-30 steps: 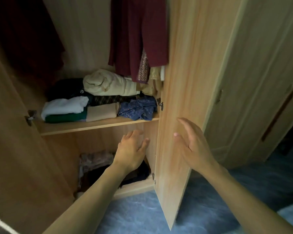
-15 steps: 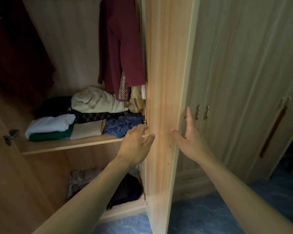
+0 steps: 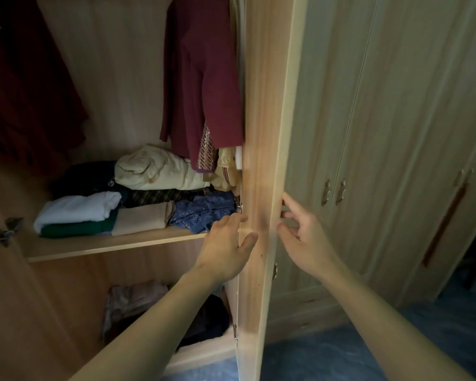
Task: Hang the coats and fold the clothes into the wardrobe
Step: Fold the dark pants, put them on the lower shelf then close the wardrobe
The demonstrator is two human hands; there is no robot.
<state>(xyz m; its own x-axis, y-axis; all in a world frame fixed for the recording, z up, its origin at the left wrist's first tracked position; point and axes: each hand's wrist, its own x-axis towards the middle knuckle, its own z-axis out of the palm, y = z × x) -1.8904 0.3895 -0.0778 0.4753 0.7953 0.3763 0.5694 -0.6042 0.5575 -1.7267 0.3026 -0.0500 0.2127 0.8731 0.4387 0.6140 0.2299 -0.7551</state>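
The wardrobe [image 3: 138, 78] stands open on its left section, with one wooden door [image 3: 261, 188] swung out edge-on toward the camera. The left hand [image 3: 226, 244] lies on the inner side of that door at shelf height, fingers extended and thumb set against the door's face; its grip is released, grasping nothing. The right hand [image 3: 304, 235] is on the outer side of the same door near its edge, fingers partly curled toward the panel; whether they grasp a handle or only touch the surface cannot be told, as the contact point is hidden behind the door edge. A maroon coat [image 3: 201, 78] hangs inside the wardrobe, just beside the door's hinge side, its hem reaching down close to the folded items. A second dark red garment [image 3: 25, 86] hangs at the far left, in shadow. On the shelf [image 3: 107, 243] folded clothes lie stacked: a cream bundle [image 3: 151, 169] on top toward the back, a white piece [image 3: 77, 209] over a green piece [image 3: 74, 229] at the left, a beige piece [image 3: 142, 220] in the middle, and a blue patterned piece [image 3: 204, 211] at the right, touching the left hand's fingertips or just behind them. Below the shelf, more clothes [image 3: 132, 301] lie in the bottom compartment, dimly lit. To the right, closed wardrobe doors [image 3: 382, 133] carry small metal handles [image 3: 333, 192]. The floor [image 3: 313, 361] is blue.
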